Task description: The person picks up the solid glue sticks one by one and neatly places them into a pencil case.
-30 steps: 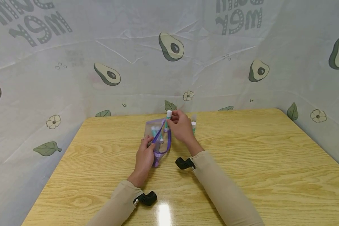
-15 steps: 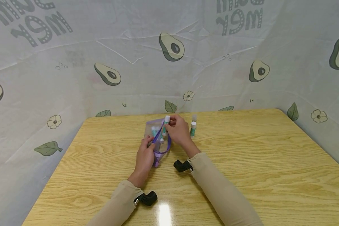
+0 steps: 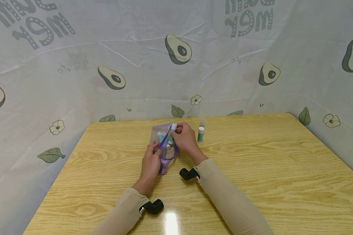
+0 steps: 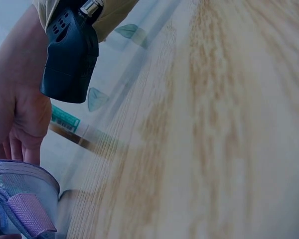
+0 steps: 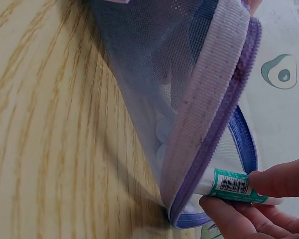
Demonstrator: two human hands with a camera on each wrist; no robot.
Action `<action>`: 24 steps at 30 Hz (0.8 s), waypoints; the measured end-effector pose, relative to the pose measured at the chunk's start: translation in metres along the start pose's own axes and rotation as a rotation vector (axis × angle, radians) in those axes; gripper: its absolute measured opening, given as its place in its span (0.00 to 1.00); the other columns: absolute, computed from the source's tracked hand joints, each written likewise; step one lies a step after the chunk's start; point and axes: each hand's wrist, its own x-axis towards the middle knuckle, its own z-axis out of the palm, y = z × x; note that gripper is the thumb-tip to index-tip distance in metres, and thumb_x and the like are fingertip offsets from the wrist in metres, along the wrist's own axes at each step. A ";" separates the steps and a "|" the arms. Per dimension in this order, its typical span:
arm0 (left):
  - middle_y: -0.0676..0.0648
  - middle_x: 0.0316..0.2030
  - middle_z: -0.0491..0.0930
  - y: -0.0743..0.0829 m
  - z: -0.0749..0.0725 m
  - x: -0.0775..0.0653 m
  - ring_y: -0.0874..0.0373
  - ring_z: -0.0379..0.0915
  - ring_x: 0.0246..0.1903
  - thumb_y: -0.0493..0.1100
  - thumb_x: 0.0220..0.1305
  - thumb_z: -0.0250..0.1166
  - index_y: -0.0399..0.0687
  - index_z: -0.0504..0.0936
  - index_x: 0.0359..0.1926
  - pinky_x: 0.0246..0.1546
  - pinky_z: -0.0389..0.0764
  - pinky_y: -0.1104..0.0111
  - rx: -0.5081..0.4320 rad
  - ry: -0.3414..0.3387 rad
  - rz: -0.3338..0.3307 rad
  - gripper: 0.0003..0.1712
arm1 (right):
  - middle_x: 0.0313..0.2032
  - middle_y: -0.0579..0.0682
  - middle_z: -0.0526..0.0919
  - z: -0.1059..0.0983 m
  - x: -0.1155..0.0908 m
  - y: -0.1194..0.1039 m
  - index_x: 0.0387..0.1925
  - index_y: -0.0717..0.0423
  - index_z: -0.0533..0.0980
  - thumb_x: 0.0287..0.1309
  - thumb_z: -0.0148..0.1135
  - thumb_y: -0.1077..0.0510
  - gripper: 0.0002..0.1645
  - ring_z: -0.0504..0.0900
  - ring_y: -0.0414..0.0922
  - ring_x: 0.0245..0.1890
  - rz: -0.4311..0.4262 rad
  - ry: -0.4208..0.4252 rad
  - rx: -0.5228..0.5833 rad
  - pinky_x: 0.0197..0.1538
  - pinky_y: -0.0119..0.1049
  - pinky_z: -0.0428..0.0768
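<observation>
Purple-edged mesh pouch looks pretty floppy, so I'd guess your left hand grips its side to stop the mouth sagging. Your right hand pinches a green-and-white stick partway along, probably so its lower end sits inside the mouth without your knuckles snagging. Other sticks lie inside; one white-capped stick stands upright on the table, handily near your right hand.
</observation>
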 end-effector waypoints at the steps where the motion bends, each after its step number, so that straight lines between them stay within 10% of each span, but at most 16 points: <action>1: 0.44 0.84 0.57 0.000 0.000 0.000 0.45 0.36 0.87 0.44 0.81 0.47 0.41 0.72 0.75 0.85 0.43 0.44 0.000 -0.002 -0.001 0.27 | 0.52 0.61 0.88 0.000 0.000 0.000 0.63 0.62 0.76 0.71 0.65 0.59 0.23 0.88 0.56 0.51 0.003 0.002 0.001 0.51 0.47 0.89; 24: 0.45 0.84 0.56 0.003 -0.003 0.001 0.45 0.36 0.87 0.44 0.82 0.48 0.41 0.72 0.75 0.86 0.43 0.44 -0.006 -0.010 -0.005 0.27 | 0.52 0.62 0.88 0.006 0.000 0.001 0.63 0.64 0.75 0.70 0.66 0.58 0.24 0.88 0.57 0.51 0.095 0.009 0.003 0.50 0.45 0.89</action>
